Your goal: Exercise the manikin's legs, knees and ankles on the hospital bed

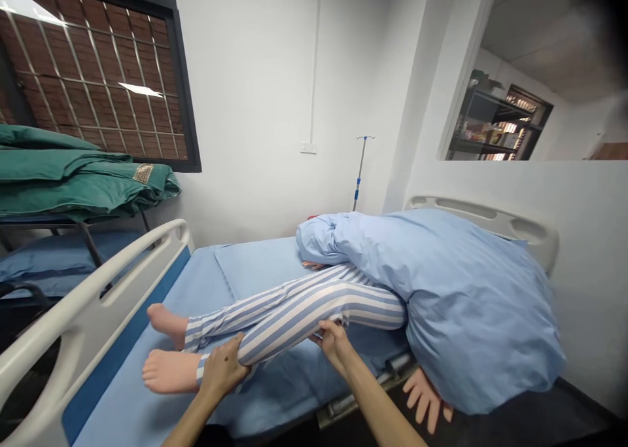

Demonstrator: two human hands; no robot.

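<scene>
A life-size mannequin in blue-and-white striped trousers (289, 322) lies on the bed, its near knee bent and raised. My left hand (223, 366) is wrapped around the near lower leg, just above the bare foot (169, 371). Under the bent knee, my right hand (334, 343) grips the leg from below, its fingers partly hidden behind the trouser cloth. The far leg, ending in another foot (167, 321), lies behind the near one. A light blue quilt (471, 303) covers the upper body, and one mannequin hand (426, 398) hangs out beneath it over the bed's side.
The bed has a white footboard (98, 303) at left and a headboard (534, 234) at right. A metal side rail (343, 404) runs along the near edge. An IV pole (360, 172) stands behind. Folded green bedding (73, 178) lies on a rack below the barred window.
</scene>
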